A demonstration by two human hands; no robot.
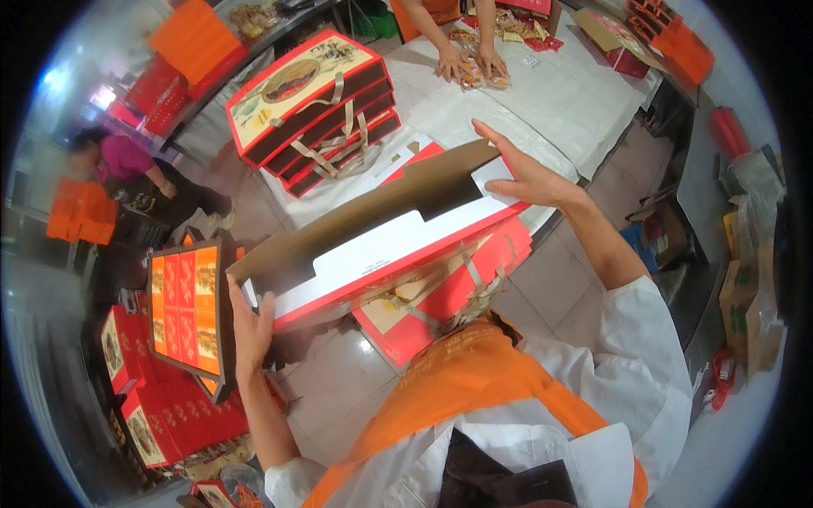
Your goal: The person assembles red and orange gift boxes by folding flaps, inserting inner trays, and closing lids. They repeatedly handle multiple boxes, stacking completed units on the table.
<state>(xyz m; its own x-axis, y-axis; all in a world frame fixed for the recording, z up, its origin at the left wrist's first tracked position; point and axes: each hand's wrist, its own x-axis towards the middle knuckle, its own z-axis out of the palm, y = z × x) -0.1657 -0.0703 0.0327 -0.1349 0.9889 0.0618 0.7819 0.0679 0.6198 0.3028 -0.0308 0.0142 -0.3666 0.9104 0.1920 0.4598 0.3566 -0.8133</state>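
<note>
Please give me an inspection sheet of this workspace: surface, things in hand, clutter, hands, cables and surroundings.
Surface: white-covered table, with stacked gift boxes on it.
Things in hand: open box, brown inside; a red box shows below it.
Clutter: small red and yellow packets at the table's far side.
Hands: left hand grips the open box's left end, right hand its right end.
Cables: nothing seen.
Surroundings: a co-worker's hands across the table; person in a purple top at left; tray of red and orange packs.
</note>
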